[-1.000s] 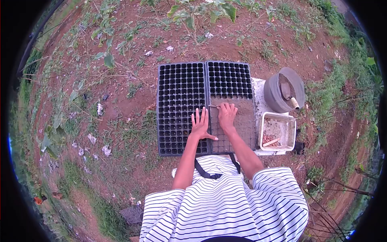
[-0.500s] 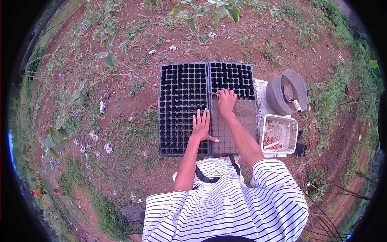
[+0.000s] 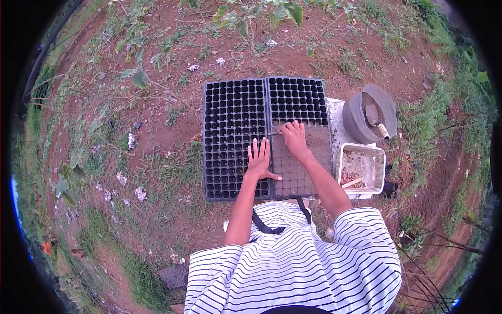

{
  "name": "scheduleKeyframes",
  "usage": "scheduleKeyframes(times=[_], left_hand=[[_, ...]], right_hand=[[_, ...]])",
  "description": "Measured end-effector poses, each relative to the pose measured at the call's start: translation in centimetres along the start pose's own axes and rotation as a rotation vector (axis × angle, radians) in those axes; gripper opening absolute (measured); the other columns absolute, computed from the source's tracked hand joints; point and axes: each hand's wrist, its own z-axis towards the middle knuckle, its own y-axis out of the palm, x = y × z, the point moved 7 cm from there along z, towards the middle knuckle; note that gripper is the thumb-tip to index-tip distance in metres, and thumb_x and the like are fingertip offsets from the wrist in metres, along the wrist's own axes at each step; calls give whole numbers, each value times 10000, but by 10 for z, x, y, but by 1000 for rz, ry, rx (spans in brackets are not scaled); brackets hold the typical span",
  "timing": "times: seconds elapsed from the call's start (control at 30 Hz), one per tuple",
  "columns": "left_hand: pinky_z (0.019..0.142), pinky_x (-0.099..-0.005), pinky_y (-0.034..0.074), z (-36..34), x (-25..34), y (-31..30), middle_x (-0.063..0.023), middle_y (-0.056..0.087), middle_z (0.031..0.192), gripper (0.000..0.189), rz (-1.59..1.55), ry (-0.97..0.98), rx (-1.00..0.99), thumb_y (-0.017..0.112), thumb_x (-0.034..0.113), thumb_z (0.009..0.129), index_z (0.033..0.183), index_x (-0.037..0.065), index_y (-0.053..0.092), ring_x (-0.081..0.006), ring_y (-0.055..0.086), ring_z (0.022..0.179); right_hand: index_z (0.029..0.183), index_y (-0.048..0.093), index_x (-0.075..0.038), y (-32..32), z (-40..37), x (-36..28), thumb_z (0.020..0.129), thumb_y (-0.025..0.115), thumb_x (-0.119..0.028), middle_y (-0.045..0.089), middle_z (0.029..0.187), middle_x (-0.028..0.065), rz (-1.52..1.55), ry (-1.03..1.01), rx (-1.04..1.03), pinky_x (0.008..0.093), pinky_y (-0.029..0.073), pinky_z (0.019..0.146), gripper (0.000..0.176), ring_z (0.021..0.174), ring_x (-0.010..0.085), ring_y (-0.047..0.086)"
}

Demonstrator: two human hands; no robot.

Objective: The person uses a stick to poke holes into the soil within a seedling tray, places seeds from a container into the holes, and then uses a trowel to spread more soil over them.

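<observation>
Two black seedling trays lie side by side before me. The left tray (image 3: 230, 115) has bare cells; the right tray (image 3: 297, 97) has bare cells at its far end and brown soil (image 3: 298, 167) over its nearer cells. My left hand (image 3: 258, 163) rests with fingers spread across the seam, its thumb reaching over the soil. My right hand (image 3: 294, 138) is closed on a short thin stick-like tool (image 3: 274, 133), which lies level at the soil's far left edge. Its exact kind is hard to make out.
Right of the trays stands a grey tub (image 3: 358, 118) with a handled scoop (image 3: 372, 114) in it. Nearer is a white plastic basket (image 3: 380, 172) holding small reddish bits and a flat wooden stick (image 3: 353, 182). Leafy plants (image 3: 285, 13) grow beyond the trays.
My right hand has drawn the stick-like tool a short way towards me over the soil. My left hand stays spread in nearly the same place. The view has shifted slightly.
</observation>
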Motion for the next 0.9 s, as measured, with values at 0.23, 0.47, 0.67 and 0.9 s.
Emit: scheduleKeyframes(times=[0.23,0.47,0.67,0.9], left_hand=[[1142,-636,43,1,-3,3,-195,19,1597,1632,-2,0,2,805,762,309,1514,-41,52,-465,-44,1454],[1144,-634,53,-1,2,-1,-189,21,1599,1641,22,-2,-9,807,758,300,1513,-46,48,-463,-46,1455],[1145,-635,55,0,2,-3,-190,15,1598,1653,49,-15,-31,798,773,298,1510,-52,34,-466,-49,1453],[1143,-640,49,-2,2,-1,-189,-1,1599,1650,57,-22,-50,791,785,298,1511,-46,42,-473,-44,1450]], right_hand=[[899,671,-144,-18,-43,-13,832,659,-175,602,916,15,13,119,15,392,361,804,75,898,230,505],[913,659,-131,-7,-44,-19,832,656,-176,598,923,16,-85,153,47,389,363,805,93,897,235,503],[903,647,-117,2,-3,-2,837,626,-147,598,911,34,-84,172,132,394,376,799,75,910,244,517],[883,659,-143,9,22,17,840,637,-161,610,894,16,-84,229,139,394,364,798,52,904,238,515]])
